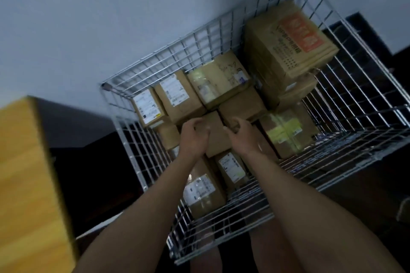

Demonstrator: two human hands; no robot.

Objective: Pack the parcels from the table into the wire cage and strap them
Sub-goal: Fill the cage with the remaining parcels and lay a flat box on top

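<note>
The wire cage point(199, 46) stands against the wall and holds several cardboard parcels. Both my arms reach down into it. My left hand point(194, 133) curls its fingers on the left edge of a small plain brown parcel point(216, 139) in the middle of the cage. My right hand point(241, 135) curls over that parcel's upper right corner. The parcel lies on top of other boxes, between a labelled parcel point(175, 95) behind it and another labelled parcel point(204, 190) in front. No strap is in view.
A large box with an orange label point(290, 37) sits stacked high in the cage's back right corner. A yellow-taped parcel point(288, 133) lies below it. The cage's right side shows bare wire floor point(355, 139). A wooden table edge point(28, 184) is at left.
</note>
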